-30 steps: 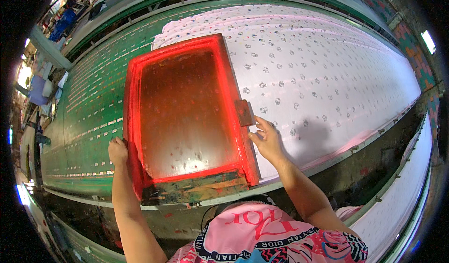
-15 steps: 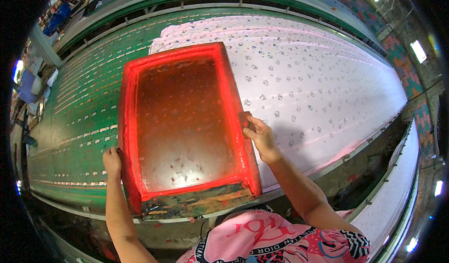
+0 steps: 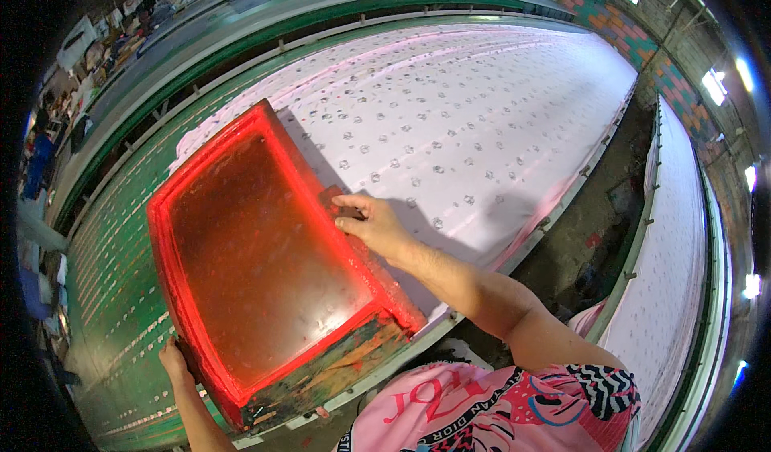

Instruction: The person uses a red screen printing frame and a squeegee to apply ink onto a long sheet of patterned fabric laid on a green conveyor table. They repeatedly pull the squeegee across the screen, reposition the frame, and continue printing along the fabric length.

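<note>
A screen-printing frame (image 3: 249, 251) with a bright red border and a dark reddish-brown mesh lies between my hands, slanted so its far end points left. My right hand (image 3: 371, 225) grips a small red-stained block (image 3: 328, 197) on the frame's right side, thumb and fingers bent round it. On the opposite side, my left hand (image 3: 174, 361) holds the frame's left edge; its fingertips are partly hidden by the rim. Pale pink fabric (image 3: 450, 130) printed with small dark motifs stretches beyond the right edge, where a shadow falls along the frame. The near end bar is stained dark.
The green printing table (image 3: 112, 307) with rows of small pale marks extends to the left. Another long table (image 3: 321, 18) runs along the back. At the right, across a gap of dark floor (image 3: 578, 227), stands a table with printed cloth (image 3: 666, 267).
My view has turned, and the frame now appears slanted leftward, lower and further left. A shadow has appeared along its right edge. Both hands keep their hold.
</note>
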`<state>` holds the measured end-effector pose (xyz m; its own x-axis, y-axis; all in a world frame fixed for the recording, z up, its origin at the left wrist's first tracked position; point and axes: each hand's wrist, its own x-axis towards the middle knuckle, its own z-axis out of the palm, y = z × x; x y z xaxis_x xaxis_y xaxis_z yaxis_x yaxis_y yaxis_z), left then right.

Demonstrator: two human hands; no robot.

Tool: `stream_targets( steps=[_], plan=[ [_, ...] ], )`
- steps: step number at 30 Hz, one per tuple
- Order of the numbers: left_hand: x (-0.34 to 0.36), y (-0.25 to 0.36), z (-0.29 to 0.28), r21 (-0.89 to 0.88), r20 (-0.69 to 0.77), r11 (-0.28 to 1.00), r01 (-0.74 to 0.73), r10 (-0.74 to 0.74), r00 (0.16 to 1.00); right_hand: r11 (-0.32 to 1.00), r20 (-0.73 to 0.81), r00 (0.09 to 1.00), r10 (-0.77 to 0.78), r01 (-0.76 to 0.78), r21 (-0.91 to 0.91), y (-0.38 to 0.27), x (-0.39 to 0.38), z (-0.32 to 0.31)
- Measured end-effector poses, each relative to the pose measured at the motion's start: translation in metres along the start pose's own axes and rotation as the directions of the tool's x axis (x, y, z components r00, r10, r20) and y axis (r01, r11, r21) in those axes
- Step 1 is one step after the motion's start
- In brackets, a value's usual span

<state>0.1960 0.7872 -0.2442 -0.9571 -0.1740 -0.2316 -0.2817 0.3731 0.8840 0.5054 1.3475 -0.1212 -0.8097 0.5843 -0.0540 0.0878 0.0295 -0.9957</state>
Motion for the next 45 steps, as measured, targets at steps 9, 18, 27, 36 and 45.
stream_targets(
  steps=[9,18,27,36,45],
  plan=[
    [-0.158,0.138,0.194,-0.144,0.067,0.989,0.016,-0.006,0.998,0.996,-0.118,0.993,0.030,-0.041,-0.084,0.008,0.054,-0.211],
    [-0.309,0.166,0.401,-0.147,0.109,0.989,0.009,0.008,0.994,0.995,-0.204,0.975,0.089,-0.079,0.054,0.065,0.104,-0.458],
    [-0.418,0.175,0.527,-0.169,0.102,0.986,0.008,0.009,0.995,0.981,-0.288,0.947,0.143,-0.098,0.165,0.081,0.115,-0.605],
    [-0.454,0.189,0.571,-0.168,0.085,0.986,-0.019,0.033,0.996,0.973,-0.215,0.955,0.202,-0.170,0.159,0.094,0.120,-0.666],
    [-0.468,0.198,0.589,-0.162,0.065,0.987,0.020,-0.010,0.998,0.962,-0.212,0.947,0.243,-0.207,0.177,0.101,0.126,-0.694]
  ],
)
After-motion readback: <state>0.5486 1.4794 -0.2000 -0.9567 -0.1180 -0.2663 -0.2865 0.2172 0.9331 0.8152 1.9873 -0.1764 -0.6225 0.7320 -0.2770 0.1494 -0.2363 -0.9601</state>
